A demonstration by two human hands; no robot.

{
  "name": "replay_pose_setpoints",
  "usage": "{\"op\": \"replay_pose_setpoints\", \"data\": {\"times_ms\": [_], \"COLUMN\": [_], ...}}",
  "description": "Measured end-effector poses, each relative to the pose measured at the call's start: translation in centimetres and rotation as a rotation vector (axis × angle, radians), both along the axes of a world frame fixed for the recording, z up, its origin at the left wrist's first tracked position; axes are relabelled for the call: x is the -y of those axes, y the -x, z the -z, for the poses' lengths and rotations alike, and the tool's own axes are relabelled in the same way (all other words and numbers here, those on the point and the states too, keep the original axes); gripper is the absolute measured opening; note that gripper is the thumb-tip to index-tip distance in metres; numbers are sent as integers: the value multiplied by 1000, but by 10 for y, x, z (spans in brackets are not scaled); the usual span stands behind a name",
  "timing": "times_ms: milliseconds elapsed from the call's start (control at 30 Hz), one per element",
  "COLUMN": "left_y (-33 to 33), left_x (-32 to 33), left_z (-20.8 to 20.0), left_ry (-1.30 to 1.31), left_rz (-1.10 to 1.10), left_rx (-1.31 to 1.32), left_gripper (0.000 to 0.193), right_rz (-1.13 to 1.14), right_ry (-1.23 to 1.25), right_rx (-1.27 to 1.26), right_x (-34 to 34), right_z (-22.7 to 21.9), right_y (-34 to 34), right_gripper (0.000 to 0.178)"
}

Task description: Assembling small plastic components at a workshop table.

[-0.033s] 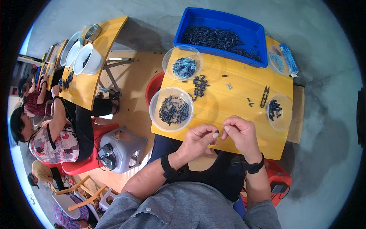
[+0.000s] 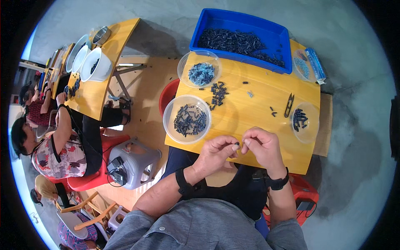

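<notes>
Over the table's near edge, my left hand (image 2: pixel 217 151) pinches a small black tubular piece (image 2: pixel 237 144) between thumb and forefinger. Close beside it is my right hand (image 2: pixel 262 146), thumb and fingertips pressed together; whatever they hold is too small to make out. Left of my hands stands a clear round tub (image 2: pixel 166 121) with many black pieces inside. Behind it, a loose pile of similar black pieces (image 2: pixel 218 93) lies on the yellow table (image 2: pixel 246 108). Another clear tub (image 2: pixel 183 71) holds light-blue and dark pieces.
A blue bin (image 2: pixel 243 18) full of black pieces sits at the back. Black snips (image 2: pixel 289 105) lie at the right near a small clear tub (image 2: pixel 309 132). A blue box (image 2: pixel 315 66) stands at the back right corner. Other people work at another table (image 2: pixel 93 98) on the left.
</notes>
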State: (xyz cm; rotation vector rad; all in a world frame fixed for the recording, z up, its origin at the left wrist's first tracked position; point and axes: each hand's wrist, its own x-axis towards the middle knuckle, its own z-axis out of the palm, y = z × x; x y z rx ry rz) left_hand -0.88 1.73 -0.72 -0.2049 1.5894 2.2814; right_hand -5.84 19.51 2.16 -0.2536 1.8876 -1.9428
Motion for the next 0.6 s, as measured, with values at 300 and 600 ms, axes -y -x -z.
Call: {"op": "replay_pose_setpoints", "data": {"times_ms": [300, 600], "left_y": [-6, -14], "left_x": [3, 8], "left_z": [-13, -23], "left_ry": [35, 59], "left_rz": [1, 30], "left_rx": [-63, -62], "left_gripper": [12, 11], "right_rz": [-39, -42], "right_ry": [-15, -49], "right_rx": [33, -70], "right_x": [3, 8], "right_z": [-20, -32], "right_y": [-9, -18], "right_gripper": [5, 6]}}
